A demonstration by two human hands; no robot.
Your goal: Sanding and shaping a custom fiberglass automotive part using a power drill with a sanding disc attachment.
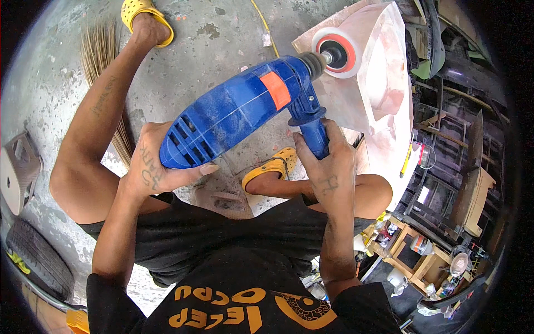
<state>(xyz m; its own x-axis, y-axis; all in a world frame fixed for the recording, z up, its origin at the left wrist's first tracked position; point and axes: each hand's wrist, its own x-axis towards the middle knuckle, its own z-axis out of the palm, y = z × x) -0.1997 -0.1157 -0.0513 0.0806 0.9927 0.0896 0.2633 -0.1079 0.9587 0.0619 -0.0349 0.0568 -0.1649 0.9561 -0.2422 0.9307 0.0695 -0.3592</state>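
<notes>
While the left hand point(151, 164) is clamped on the rear of the blue drill point(231, 114), I note the right hand point(334, 167) wrapped around its side handle point(315, 139). The drill's round pad point(344, 55) is at the pale panel point(384, 83); contact I cannot confirm. At far left: broom point(99, 50), stool point(19, 175), tire point(36, 259).

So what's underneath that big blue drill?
Grey floor shows around the blue drill, and a yellow cord goes out of sight at its upper edge. The left hand cups its rear end. The drill covers most of that hand's fingers and whatever lies directly below.
</notes>
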